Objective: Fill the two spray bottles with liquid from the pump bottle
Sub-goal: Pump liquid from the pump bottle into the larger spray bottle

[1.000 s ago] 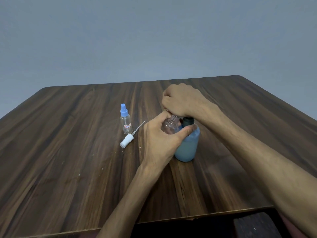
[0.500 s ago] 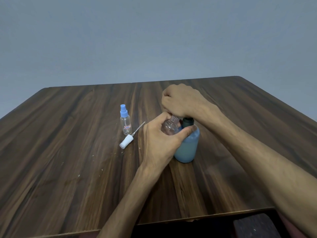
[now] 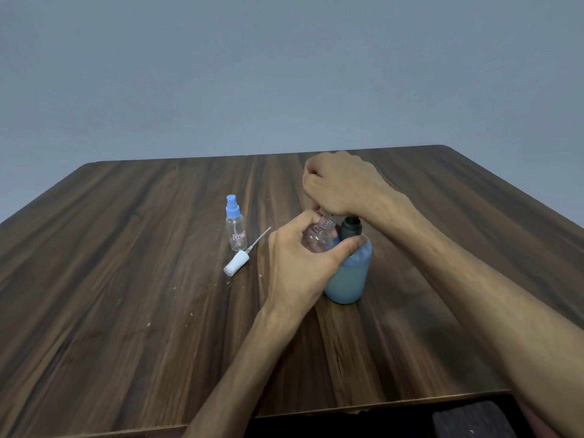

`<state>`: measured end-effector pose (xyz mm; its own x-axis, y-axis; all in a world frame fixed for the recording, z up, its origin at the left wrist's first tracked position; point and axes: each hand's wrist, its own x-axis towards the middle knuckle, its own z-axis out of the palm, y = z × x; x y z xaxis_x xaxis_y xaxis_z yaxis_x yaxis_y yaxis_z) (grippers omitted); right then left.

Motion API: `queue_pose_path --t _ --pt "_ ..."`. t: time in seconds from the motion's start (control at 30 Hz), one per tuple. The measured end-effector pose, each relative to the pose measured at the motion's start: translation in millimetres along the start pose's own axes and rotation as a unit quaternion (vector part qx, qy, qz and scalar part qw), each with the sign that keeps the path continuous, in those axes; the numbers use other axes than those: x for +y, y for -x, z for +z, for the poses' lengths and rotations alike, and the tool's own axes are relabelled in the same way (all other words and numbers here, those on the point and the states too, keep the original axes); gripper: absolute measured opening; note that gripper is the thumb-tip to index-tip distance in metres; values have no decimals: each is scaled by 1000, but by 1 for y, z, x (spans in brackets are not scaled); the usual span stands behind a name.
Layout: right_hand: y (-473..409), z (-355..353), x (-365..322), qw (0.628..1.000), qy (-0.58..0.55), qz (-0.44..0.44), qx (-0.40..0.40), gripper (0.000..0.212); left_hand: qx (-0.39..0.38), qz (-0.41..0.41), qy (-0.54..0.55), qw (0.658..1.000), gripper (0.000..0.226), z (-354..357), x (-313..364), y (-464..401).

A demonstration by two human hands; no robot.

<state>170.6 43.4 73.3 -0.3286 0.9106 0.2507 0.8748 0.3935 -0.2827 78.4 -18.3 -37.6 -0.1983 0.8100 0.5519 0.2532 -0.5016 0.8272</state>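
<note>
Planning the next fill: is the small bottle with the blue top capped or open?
Capped. The blue-topped spray bottle stands upright with its sprayer on; the loose white sprayer lies beside it.

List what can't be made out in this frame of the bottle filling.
- Pump head and nozzle of the pump bottle: head view, covered by the right hand.
- Liquid level in the open spray bottle: wrapped by the left hand.
- Label text on the blue-capped spray bottle: too small.
- Dark object below the table edge: cut off by the frame.
</note>
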Motion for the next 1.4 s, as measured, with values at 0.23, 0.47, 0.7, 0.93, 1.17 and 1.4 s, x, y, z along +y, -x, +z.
queue_pose_path --t 0.23,0.47,0.7,0.93,1.17,1.4 --pt "1 -1 0 1000 3 5 3 27 0 -10 -7 1000 34 1 0 0" --pt "1 2 -1 1000 24 4 -17 30 -1 -14 2 1000 32 1 2 0" --pt "0 5 -1 999 31 3 -24 29 1 -3 -1 1000 37 0 3 0" --pt "0 4 -2 999 30 5 -17 30 0 -3 1 1000 33 0 4 0" --pt "2 0 -2 1000 18 7 -15 28 -2 -1 2 1000 31 0 4 1" --pt "1 0 0 1000 -10 9 9 26 -2 -3 2 1000 31 0 4 1"
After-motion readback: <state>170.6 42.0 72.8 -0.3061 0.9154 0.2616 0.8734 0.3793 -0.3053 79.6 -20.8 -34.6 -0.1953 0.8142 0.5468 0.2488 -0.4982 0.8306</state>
